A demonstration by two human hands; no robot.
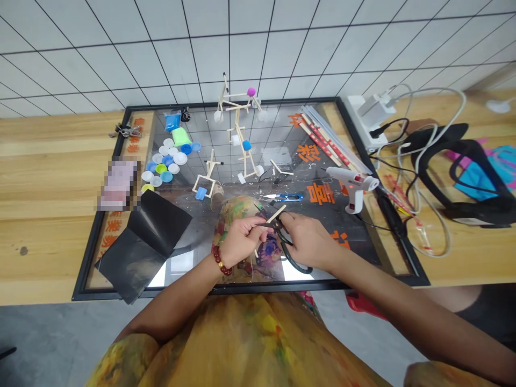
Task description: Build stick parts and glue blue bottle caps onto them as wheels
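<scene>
My right hand [308,239] grips a pair of scissors [288,250] by the dark handles, its blades pointing left toward my other hand. My left hand [244,239], with a beaded bracelet at the wrist, is closed in a pinch on a short pale wooden stick [277,214]. The stick crosses the scissor blades, and a small dark strip lies close by; its exact hold is unclear. Just beyond the hands lie blue thread snips [284,198]. Small stick figures stand farther off, one with a blue cap [201,193] and one with a blue ball [246,145].
A white glue gun [352,185] stands at right, near bundled sticks [322,137] and a power strip [366,123] with tangled cables. Bottle caps [165,166], a phone [119,184] and black sheets [141,247] lie left. A black frame edge [250,288] borders the glass panel.
</scene>
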